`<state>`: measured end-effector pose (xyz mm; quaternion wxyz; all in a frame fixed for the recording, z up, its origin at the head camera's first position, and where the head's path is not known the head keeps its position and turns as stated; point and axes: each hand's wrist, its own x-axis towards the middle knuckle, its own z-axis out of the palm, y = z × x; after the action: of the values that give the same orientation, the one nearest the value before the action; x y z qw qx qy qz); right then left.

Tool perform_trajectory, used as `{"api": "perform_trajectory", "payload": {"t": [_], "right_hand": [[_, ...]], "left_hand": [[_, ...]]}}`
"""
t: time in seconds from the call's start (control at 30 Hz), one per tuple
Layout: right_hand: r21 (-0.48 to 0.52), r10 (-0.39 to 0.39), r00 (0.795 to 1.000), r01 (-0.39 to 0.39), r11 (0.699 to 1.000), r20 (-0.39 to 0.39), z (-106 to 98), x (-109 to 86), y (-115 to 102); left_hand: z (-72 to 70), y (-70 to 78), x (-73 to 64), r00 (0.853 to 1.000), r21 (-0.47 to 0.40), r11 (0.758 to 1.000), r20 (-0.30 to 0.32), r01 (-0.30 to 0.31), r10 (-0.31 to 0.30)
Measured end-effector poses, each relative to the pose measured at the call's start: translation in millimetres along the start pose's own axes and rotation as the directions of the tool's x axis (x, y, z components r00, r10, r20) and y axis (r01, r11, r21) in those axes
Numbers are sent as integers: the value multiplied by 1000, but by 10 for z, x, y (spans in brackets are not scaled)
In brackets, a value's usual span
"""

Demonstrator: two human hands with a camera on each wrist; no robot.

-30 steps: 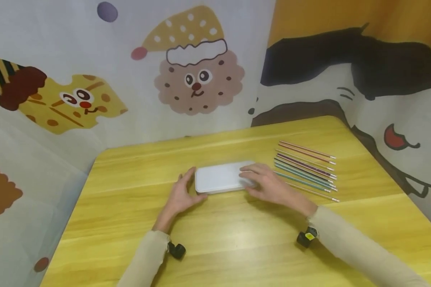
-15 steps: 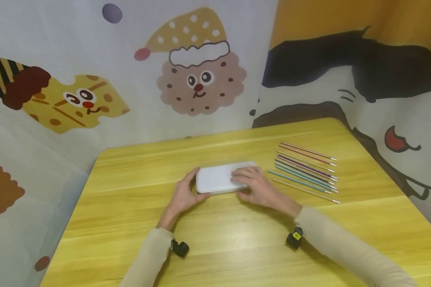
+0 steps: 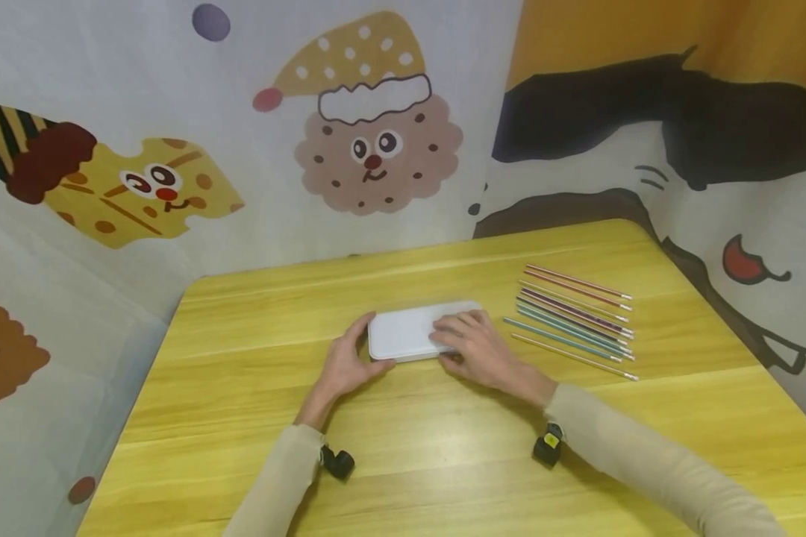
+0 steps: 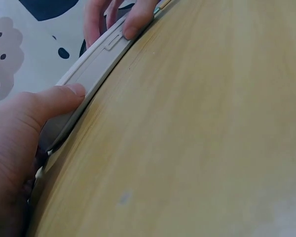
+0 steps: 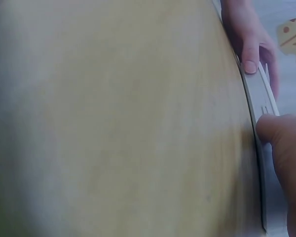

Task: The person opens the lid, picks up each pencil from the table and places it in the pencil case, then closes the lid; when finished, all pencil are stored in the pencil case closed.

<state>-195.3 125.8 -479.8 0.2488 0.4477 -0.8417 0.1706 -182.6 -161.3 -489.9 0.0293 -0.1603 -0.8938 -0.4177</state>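
Shift: we see that the right grip (image 3: pixel 480 352) has come leftward along the white case (image 3: pixel 406 332) since a second ago, baring the left ends of the nearest pencils (image 3: pixel 578 312).
Right grip: grasping the case's right half – fingers over the top, thumb pressed to the front side.
Left grip (image 3: pixel 345 362): grasping the left end, thumb on the front side, fingers round toward the far corner.
White case: flat on the bench (image 3: pixel 416 440), between both hands; in the left wrist view we make out a raised rectangle (image 4: pixel 113 42) on its front side, just beside the right thumb.
Pencils: fanned near the case, to its right, white tips pointing right.
Sleeves: beige, the left one (image 3: pixel 275 481) and right one (image 3: pixel 658 459) each with a black wrist camera (image 3: pixel 338 464).
Backdrop: pale cloth (image 3: pixel 242 60) behind the bench – we spot a cookie in a hat (image 3: pixel 379 168) and cheese (image 3: pixel 141 198).
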Motion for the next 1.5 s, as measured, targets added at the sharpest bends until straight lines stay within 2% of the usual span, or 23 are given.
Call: {"api": "perform_trajectory", "payload": {"t": [0.17, 0.3, 0.5, 0.67, 0.8, 0.87, 0.93, 1.07, 1.13, 1.27, 1.4, 1.5], "right_hand": [[-59, -75, 996, 73, 996, -39, 13, 10, 5], [-141, -143, 989, 137, 980, -30, 15, 33, 2], [-297, -242, 970, 237, 925, 19, 9, 58, -13], [-377, -298, 952, 302, 876, 70, 15, 62, -2], [-399, -351, 936, 337, 853, 40, 6, 88, 25], [-390, -357, 934, 329, 860, 2, -20, 135, 36], [-357, -345, 938, 316, 879, -19, -59, 189, 52], [-181, -275, 961, 270, 946, -5, -173, 265, 110], [-74, -236, 972, 236, 969, 11, -240, 277, 156], [48, -179, 983, 177, 983, 43, -371, 294, 257], [64, -124, 989, 119, 991, 79, -517, 317, 330], [92, -51, 994, 42, 995, 97, -612, 324, 378]], "left_hand": [[1, -10, 2, 1000, 22, 1000, 3, -12, 12], [0, -17, 3, 1000, 39, 999, 3, -24, 24], [10, -23, 0, 999, 81, 996, 8, -38, 37], [22, -14, -5, 1000, 81, 996, 7, -29, 29], [37, -15, -7, 999, 59, 997, -1, -43, 43], [43, -23, -6, 998, 37, 998, -10, -55, 55], [46, -34, -8, 998, 10, 998, -19, -62, 62], [40, -56, -22, 997, -15, 998, -40, -61, 60], [36, -58, -28, 997, -6, 998, -47, -67, 67], [36, -58, -26, 996, 2, 997, -44, -83, 83], [34, -50, -18, 996, 5, 997, -36, -81, 81], [29, -46, -18, 997, 15, 998, -35, -68, 68]]}}
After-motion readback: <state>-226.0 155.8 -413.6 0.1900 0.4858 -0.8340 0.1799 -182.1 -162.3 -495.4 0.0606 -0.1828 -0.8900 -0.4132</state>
